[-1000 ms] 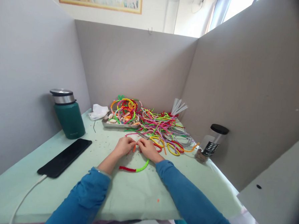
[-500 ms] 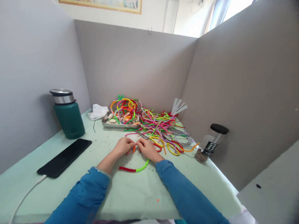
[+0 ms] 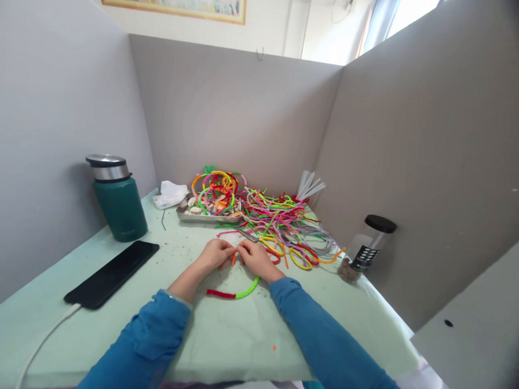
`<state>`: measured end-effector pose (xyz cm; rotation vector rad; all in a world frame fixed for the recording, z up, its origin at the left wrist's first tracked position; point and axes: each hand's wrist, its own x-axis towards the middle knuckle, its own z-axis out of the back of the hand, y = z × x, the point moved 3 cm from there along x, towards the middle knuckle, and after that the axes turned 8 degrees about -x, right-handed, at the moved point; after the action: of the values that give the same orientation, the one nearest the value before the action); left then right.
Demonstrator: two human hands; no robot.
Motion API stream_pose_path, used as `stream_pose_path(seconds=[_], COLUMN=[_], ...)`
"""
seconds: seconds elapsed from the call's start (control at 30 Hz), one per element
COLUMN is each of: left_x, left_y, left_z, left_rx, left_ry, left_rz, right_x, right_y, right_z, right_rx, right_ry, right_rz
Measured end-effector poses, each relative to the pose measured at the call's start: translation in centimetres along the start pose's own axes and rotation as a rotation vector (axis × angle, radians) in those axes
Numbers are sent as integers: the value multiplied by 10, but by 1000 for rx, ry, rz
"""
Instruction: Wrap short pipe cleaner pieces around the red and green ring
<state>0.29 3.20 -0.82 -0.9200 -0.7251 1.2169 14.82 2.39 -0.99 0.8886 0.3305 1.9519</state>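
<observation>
My left hand (image 3: 216, 254) and my right hand (image 3: 258, 259) meet fingertip to fingertip above the middle of the table, both closed in a pinch. An orange pipe cleaner (image 3: 234, 259) pokes down between them; its upper part is hidden by the fingers. Just below the hands lies a curved pipe cleaner piece (image 3: 223, 295), dark red on the left and bright green on the right, its green end running up beside my right wrist. Beyond the fingertips rests a pair of scissors (image 3: 247, 235), partly covered by pipe cleaners.
A metal tray (image 3: 210, 218) holds wood slices and colourful pipe cleaner rings. Right of it spreads a pile of pipe cleaners (image 3: 276, 211). A green bottle (image 3: 120, 207) and a black phone (image 3: 111, 274) with a cable stand left; a clear jar (image 3: 365, 249) is right. Grey partitions enclose the table.
Hardly anything differs. The orange pipe cleaner's tip has shifted very slightly to the right between my fingers; both hands stay in place.
</observation>
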Motion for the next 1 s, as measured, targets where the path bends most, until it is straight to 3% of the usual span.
stream_pose_path(seconds=[1.0], left_x=[-1], left_y=[-2], left_z=[-1], left_rx=[38], left_ry=[13], left_rz=[-5], right_x=[0], right_y=[2], right_z=[1], right_rx=[-13], right_ry=[6], right_rz=[3])
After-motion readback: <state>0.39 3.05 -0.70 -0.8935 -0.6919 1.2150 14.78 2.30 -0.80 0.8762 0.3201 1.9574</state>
